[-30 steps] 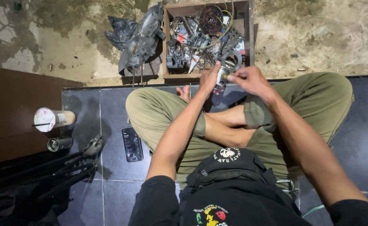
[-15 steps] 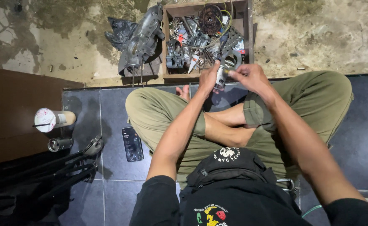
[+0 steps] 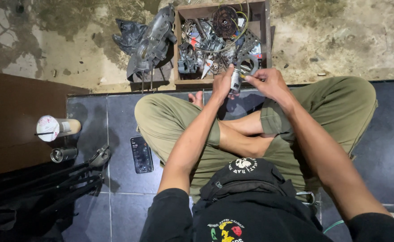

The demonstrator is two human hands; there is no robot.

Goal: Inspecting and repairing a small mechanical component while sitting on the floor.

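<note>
Sitting cross-legged on the dark tiled floor [image 3: 116,116], the person holds a small metal cylinder [image 3: 236,79] upright at upper centre of the frame. The left hand [image 3: 224,83] is closed around its body, and the right hand [image 3: 268,83] pinches at its top end. Just beyond the hands lies a wooden box [image 3: 266,31] heaped with metal parts. A phone [image 3: 141,154] lies at lower left beside the knee; a lidded cup [image 3: 56,127] stands further left.
</note>
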